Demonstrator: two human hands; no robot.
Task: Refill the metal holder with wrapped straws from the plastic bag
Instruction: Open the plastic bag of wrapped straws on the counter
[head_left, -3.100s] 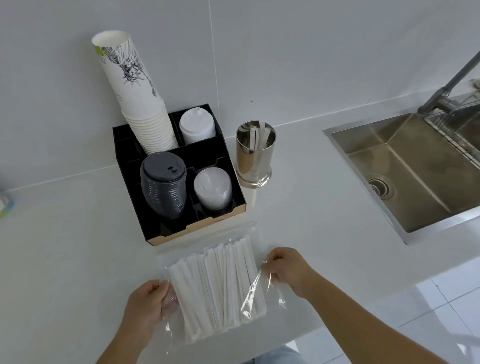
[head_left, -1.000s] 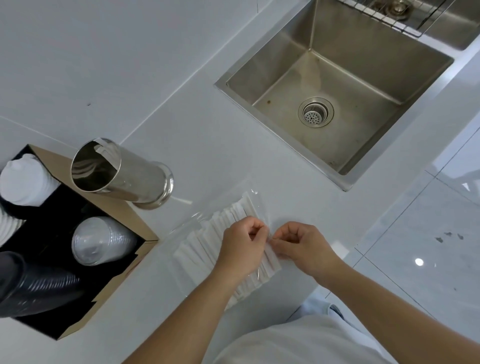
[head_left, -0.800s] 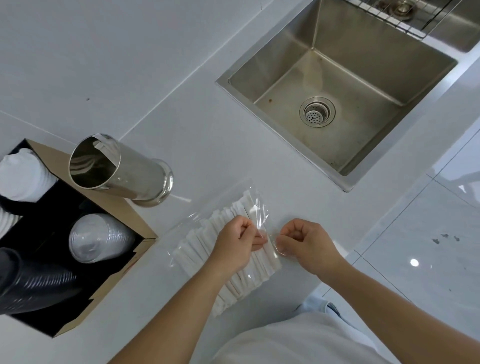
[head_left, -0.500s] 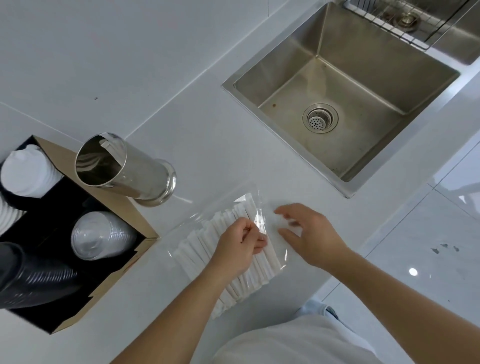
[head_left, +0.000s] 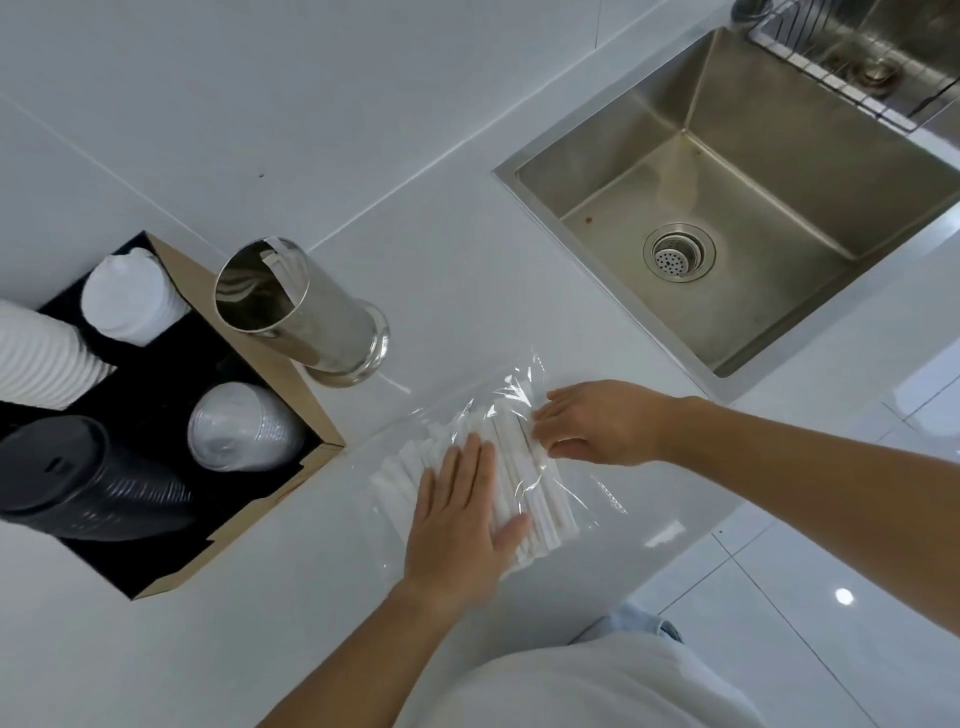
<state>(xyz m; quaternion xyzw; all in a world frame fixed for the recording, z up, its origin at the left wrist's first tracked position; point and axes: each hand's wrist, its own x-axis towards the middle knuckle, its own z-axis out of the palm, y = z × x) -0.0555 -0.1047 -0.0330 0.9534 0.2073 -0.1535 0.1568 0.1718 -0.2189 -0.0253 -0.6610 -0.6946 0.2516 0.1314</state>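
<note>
Two hands on the job here: the left hand (head_left: 457, 514) is laid flat, fingers spread, pressing down on the plastic bag (head_left: 524, 395) and not closed around anything, while the right hand (head_left: 592, 423) has its fingers curled at the bag's far end, looks like working into the opening. Can't tell if that grip actually has a straw pinched yet. The wrapped straws (head_left: 535, 499) lie bunched in the bag right under and between both hands, flat on the desk (head_left: 467, 280). My take on doing this well: keep the flat hand pinning the film so it doesn't slide, and pull a small bundle out lengthwise instead of yanking sideways, since the film is crinkly and will snag. The metal holder (head_left: 306, 312) stands up and to the left of the hands, nearly empty with just a few straws, right beside the cup organizer (head_left: 291, 384). The sink (head_left: 727, 218) sits well off the other way.
</note>
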